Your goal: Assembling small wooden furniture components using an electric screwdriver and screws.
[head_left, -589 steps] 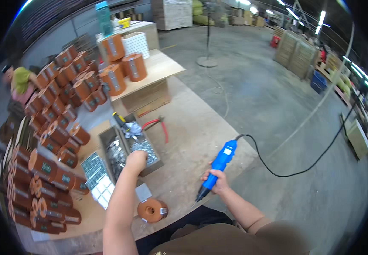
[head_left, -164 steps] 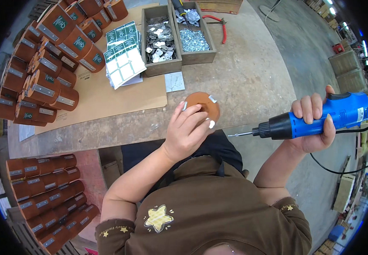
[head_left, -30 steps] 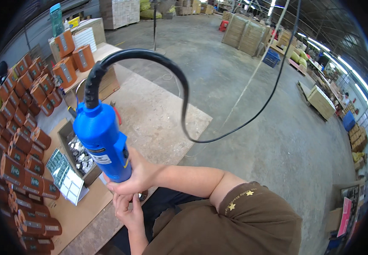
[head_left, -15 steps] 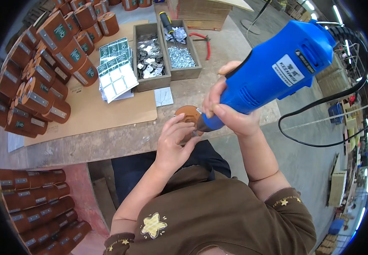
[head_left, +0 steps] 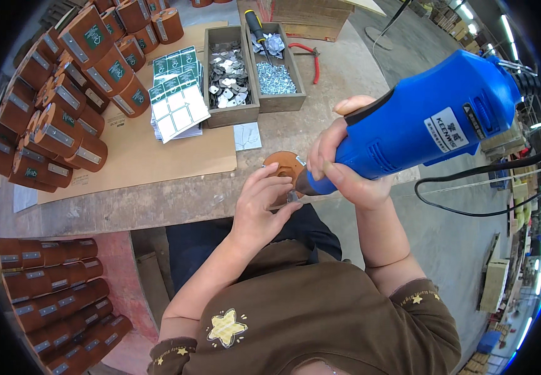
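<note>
My right hand (head_left: pixel 352 169) is wrapped round a blue electric screwdriver (head_left: pixel 420 119). Its dark nose points down-left at a round reddish-brown wooden piece (head_left: pixel 289 160) by the table's front edge. On that piece rest the curled fingers of my left hand (head_left: pixel 261 203), steadying it, with the thumb close to the tool's tip. A small shiny metal plate (head_left: pixel 293 196) shows beside the thumb. The bit's end is hidden behind my fingers and the nose. Further off stand a wooden box of flat metal plates (head_left: pixel 228 78) and another holding screws (head_left: pixel 275 80).
Stacks of brown wooden cylinders (head_left: pixel 64 128) fill the table's left side, with more in a bin (head_left: pixel 64 300) below. Green-and-white label sheets (head_left: pixel 175 100) lie on cardboard (head_left: pixel 202 165). Red-handled pliers (head_left: pixel 315 62) and a yellow-black screwdriver (head_left: pixel 255 26) are further back. A black cable (head_left: pixel 451 203) hangs at right.
The electric screwdriver and my right hand have shifted slightly right, and the nose sits a little further from my left fingertips. Table items appear shifted as the view moved.
</note>
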Demonstrator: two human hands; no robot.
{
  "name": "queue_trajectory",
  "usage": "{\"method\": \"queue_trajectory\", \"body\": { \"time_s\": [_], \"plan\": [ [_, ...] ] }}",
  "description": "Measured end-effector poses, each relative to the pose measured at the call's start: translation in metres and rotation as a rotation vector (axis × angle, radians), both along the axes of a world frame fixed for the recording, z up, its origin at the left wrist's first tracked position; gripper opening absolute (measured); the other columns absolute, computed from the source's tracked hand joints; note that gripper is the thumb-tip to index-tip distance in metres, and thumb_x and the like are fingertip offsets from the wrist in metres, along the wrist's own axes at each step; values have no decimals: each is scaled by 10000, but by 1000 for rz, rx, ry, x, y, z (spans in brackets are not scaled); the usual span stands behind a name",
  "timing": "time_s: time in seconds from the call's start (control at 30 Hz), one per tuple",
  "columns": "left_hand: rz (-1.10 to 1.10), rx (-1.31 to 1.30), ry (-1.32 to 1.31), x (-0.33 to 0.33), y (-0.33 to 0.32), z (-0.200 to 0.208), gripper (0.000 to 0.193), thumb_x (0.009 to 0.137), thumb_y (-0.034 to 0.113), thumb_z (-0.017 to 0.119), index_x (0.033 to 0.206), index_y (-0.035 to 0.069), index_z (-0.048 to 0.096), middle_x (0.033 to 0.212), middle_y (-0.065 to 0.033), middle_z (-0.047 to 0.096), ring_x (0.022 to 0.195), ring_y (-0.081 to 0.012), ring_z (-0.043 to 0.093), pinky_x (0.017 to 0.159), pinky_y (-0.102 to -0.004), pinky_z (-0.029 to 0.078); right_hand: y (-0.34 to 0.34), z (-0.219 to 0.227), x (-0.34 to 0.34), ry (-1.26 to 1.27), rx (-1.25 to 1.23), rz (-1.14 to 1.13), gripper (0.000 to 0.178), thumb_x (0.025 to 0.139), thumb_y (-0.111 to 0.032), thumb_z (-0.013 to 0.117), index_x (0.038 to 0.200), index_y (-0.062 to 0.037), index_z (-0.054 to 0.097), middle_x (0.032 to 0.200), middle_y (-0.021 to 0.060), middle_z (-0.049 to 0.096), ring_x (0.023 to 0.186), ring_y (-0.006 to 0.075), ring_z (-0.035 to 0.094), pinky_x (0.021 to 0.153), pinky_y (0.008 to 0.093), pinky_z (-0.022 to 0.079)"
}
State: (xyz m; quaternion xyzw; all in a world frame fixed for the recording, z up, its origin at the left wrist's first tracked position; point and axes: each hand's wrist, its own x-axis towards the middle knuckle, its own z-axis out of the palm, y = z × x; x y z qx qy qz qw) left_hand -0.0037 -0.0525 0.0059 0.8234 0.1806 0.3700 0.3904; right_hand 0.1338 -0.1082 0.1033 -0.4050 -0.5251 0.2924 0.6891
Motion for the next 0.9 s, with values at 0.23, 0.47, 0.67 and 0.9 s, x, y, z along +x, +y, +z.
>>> {"method": "queue_trajectory", "body": {
  "time_s": [0.23,0.47,0.67,0.9],
  "plan": [
    [1,36,-22,1,0,-1,250,565,23,703,802,16,626,905,-80,613,1015,-261,512,846,-351,416,-9,-16,29,354,172,-122,555,694,-120,492,1198,-24,279,682,66,465,593,169,490,594,341,435],
    [-60,62,25,-1,2,7,375,567,65,704,916,14,576,996,-116,564,1054,-290,467,872,-377,383,-33,-39,66,590,190,-316,480,701,-132,498,1148,-29,354,682,57,470,610,159,481,604,337,425],
    [47,254,116,14,-11,9,482,492,132,763,897,22,527,1046,-133,448,1007,-332,421,830,-393,368,-44,-32,73,613,253,-314,497,690,-119,506,1152,-62,331,671,60,487,595,176,492,603,369,425],
    [-81,264,131,11,10,17,365,498,30,724,792,-1,511,1053,-152,448,1013,-337,424,826,-393,369,-63,-22,69,518,322,-274,501,714,-127,486,1181,-48,322,702,59,477,607,163,481,608,345,422]
  ]
}}
